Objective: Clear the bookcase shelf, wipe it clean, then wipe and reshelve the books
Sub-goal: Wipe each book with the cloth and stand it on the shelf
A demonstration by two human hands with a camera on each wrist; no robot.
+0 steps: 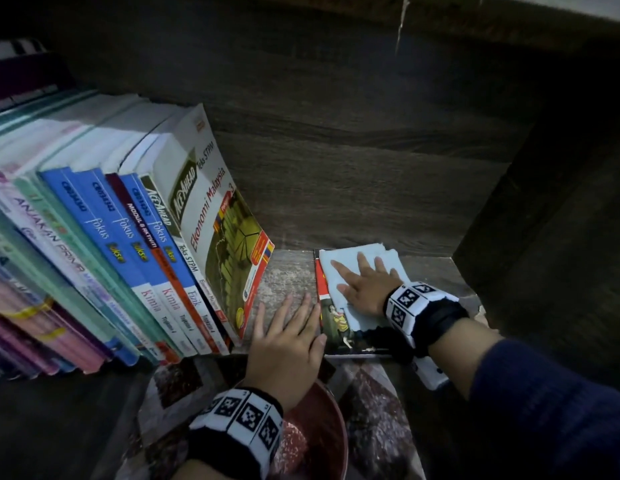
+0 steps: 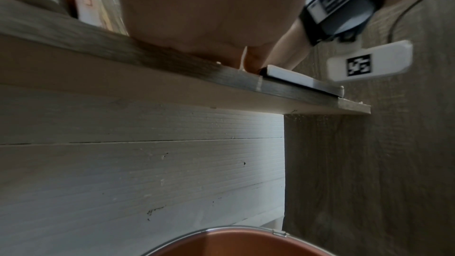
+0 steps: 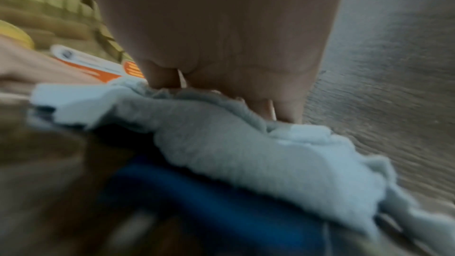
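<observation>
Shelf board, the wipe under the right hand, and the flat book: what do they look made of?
Shelf board: likely laminated particleboard; matte grey-brown woodgrain print, with a pale plain underside.
Cloth: soft pale blue fabric, fuzzy nap and frayed edge, maybe microfibre or fleece.
Flat book: paper, with a printed cover that looks glossy; white page edges show from the left wrist.

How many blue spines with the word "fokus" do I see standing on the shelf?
3. They stand in the leaning row at left: the first blue spine, the second beside it, and the third after a dark red spine. Books further left are blurred, so more may be hidden.
</observation>
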